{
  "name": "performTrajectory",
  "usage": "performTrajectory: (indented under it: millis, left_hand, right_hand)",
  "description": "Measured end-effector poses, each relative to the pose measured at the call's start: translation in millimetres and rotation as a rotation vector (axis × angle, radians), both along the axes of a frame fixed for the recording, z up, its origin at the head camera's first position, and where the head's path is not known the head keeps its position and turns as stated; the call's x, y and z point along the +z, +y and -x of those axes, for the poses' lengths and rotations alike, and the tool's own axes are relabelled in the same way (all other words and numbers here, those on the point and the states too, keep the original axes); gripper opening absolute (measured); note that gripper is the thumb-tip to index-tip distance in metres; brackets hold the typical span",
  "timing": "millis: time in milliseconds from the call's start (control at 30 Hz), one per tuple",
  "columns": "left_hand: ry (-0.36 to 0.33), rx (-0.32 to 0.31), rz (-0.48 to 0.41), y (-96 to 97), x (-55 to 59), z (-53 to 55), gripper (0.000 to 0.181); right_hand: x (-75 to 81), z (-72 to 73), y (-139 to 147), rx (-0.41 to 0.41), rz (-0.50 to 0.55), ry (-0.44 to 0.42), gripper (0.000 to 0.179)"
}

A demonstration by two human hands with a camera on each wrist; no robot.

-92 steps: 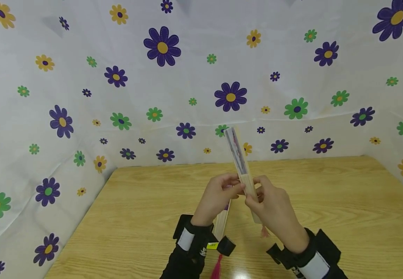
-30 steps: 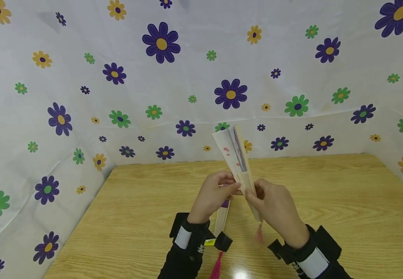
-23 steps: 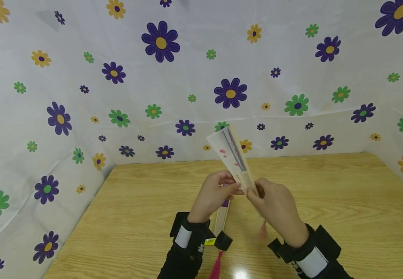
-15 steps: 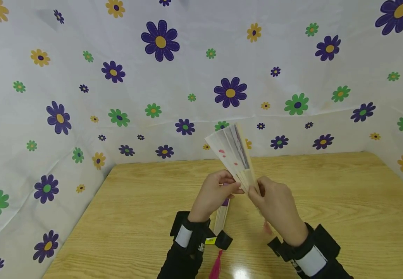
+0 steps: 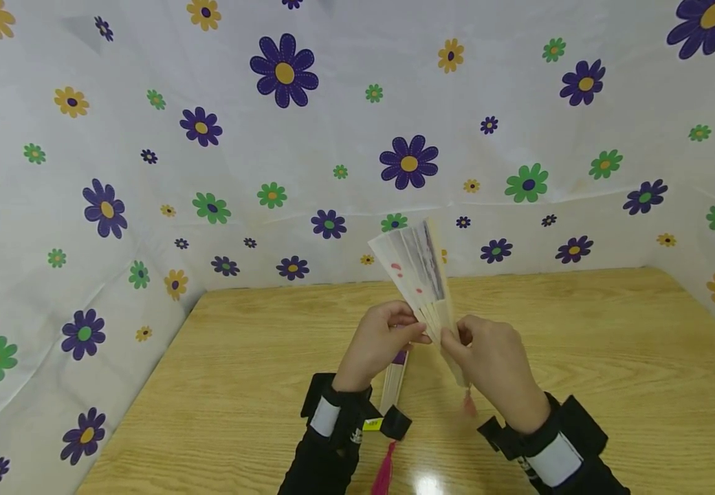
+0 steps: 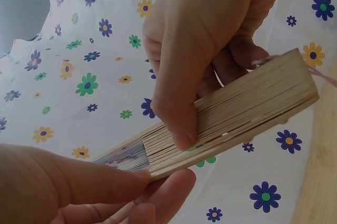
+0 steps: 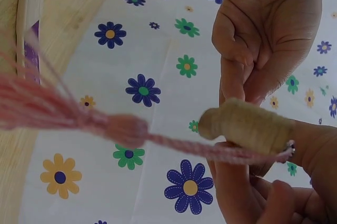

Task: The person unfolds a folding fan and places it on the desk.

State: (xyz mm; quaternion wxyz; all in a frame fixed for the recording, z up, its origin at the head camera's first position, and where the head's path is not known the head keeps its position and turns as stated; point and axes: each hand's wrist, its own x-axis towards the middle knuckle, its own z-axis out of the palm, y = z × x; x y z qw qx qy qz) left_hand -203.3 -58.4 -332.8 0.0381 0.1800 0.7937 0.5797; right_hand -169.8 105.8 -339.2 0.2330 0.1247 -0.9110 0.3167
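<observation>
A partly spread folding fan (image 5: 416,275) with pale wooden ribs is held upright and tilted left above the table. White and grey leaf segments with pink marks show on it. My left hand (image 5: 382,344) pinches its left outer rib between thumb and fingers. Lower down, near the pivot, my right hand (image 5: 487,361) grips the stacked ribs (image 6: 253,98); its thumb presses on them in the left wrist view. A pink tassel (image 7: 126,129) hangs from the pivot end. Below my left hand a second, folded fan (image 5: 393,385) with a purple band lies on the table.
The wooden table (image 5: 240,385) spreads out under both hands. A magenta tassel (image 5: 384,471) trails from the folded fan toward the front edge. Behind and at the sides stands a white flower-printed cloth (image 5: 345,103). Black straps with cameras sit on both wrists.
The fan was folded about three seconds ago; its leaf has since spread into several segments fanning left. My right hand has shifted slightly right, while my left hand stays nearly in place.
</observation>
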Motion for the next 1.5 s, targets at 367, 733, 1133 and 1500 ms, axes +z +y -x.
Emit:
performTrajectory:
  millis: [367,733,1133,1500]
  left_hand:
    - [-0.001,-0.014,-0.014,-1.5,1.8,0.9,0.019]
    - [-0.012,-0.030,-0.037,-4.6,1.2,1.5,0.019]
    - [-0.006,-0.044,-0.051,-7.5,2.6,1.7,0.019]
    - [-0.008,-0.041,-0.059,-7.4,2.9,1.3,0.020]
  right_hand:
    - [0.7,0.3,3.6,-0.017,-0.030,0.008,0.019]
    - [-2.5,1.3,5.2,-0.039,-0.041,0.062,0.020]
    - [-2.7,2.7,5.8,-0.050,-0.050,0.056,0.021]
    - [-2.1,1.8,5.9,-0.081,-0.054,0.063,0.019]
